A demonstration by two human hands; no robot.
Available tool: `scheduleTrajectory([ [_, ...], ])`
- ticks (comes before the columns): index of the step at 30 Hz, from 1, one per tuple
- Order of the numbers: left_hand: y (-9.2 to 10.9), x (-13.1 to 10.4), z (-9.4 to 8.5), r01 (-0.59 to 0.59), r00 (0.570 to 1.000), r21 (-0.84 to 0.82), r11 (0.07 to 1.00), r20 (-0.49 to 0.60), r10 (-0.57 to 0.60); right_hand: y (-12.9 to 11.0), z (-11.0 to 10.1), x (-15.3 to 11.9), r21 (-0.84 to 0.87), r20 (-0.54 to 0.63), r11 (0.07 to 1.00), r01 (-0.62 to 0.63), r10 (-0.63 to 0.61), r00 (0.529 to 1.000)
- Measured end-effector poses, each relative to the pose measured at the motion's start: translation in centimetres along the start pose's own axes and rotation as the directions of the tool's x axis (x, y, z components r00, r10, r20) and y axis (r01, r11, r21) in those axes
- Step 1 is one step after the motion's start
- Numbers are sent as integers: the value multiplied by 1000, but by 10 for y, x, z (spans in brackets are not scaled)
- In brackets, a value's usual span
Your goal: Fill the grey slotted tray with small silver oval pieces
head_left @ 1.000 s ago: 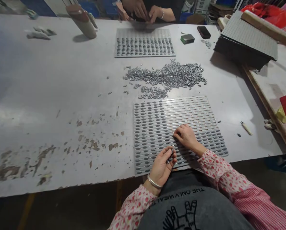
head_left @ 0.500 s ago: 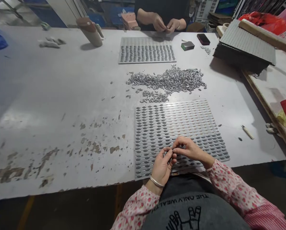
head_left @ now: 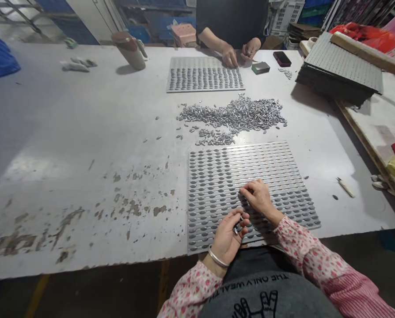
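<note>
Evidently, the grooved board [head_left: 260, 163] lies flat along the near edge of the table [head_left: 85, 145], right of centre, presumably to keep its near rows within easy reach. Dark oval pieces [head_left: 204, 194] line its left columns and near rows; its far right section shows pale ridges.

The left hand [head_left: 226, 238] is turned palm up over the board's near side, grip curled around several small pieces [head_left: 237, 229], apparently as a ready supply. The right hand [head_left: 257, 197] is lowered to the board's middle, thumb and forefinger pressed together, a posture suited to fine placement.

Beyond the board, a loose pile [head_left: 257, 114] lies between it and a second board [head_left: 191, 62] at the far edge, likely shared from both sides. A co-worker's hands [head_left: 229, 56] are at that second board. A stack of boards [head_left: 345, 57] leans near the table's far right corner; a small cutting tool [head_left: 346, 187] lies toward the right edge.

Limits of view: any piece between the right fingertips cannot be made out. The curled left fingers prevent a count. The right forearm blocks some near rows, and the co-worker's head is cut off.
</note>
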State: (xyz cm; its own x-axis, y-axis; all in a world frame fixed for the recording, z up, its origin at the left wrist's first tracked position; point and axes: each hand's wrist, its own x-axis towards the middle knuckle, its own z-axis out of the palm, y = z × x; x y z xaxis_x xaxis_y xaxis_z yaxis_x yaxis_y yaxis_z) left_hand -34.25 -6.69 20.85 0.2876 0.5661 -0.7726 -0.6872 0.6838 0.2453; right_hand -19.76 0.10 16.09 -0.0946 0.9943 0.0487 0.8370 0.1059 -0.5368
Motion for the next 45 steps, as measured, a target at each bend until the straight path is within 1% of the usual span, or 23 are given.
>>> scheduleTrajectory([
  [3,-3,3,-4,15,1000,-5,1000,19,-15,-6,3,-3,-94,-31,995,19,-22,999],
  [6,-4,3,-6,-18,1000,0,1000,15,18,-9,2,-4,-172,-62,985,9,-20,998],
  [9,-4,3,-5,-48,999,22,999,-4,48,-9,-2,-2,-177,-71,984,-11,-1,997],
  [11,-3,2,-5,-51,999,35,998,-2,51,-8,-9,-1,-126,-64,992,8,-16,998],
  [14,-3,1,-7,-54,999,44,998,10,54,-2,-23,-2,-31,-6,996,86,-86,996],
  [17,-3,2,-8,-77,997,34,996,27,76,4,-30,-8,-39,102,984,175,-171,980],
  [19,-3,3,-9,-87,996,22,996,40,86,6,-27,-12,-89,140,976,200,-186,973],
  [23,-3,4,-11,-92,995,7,996,38,92,1,-14,-15,-180,153,962,207,-181,972],
  [25,-2,3,-11,-101,994,1,995,28,101,-2,-12,-14,-200,160,954,223,-193,968],
  [32,-1,0,-10,-109,994,-10,994,4,109,0,-17,-16,-177,168,950,256,-227,959],
  [37,-2,1,-10,-126,992,-20,992,-12,125,2,-14,-17,-207,201,932,296,-256,946],
  [45,-4,2,-13,-125,992,-23,992,-17,124,4,-10,-18,-219,203,919,329,-286,936],
])
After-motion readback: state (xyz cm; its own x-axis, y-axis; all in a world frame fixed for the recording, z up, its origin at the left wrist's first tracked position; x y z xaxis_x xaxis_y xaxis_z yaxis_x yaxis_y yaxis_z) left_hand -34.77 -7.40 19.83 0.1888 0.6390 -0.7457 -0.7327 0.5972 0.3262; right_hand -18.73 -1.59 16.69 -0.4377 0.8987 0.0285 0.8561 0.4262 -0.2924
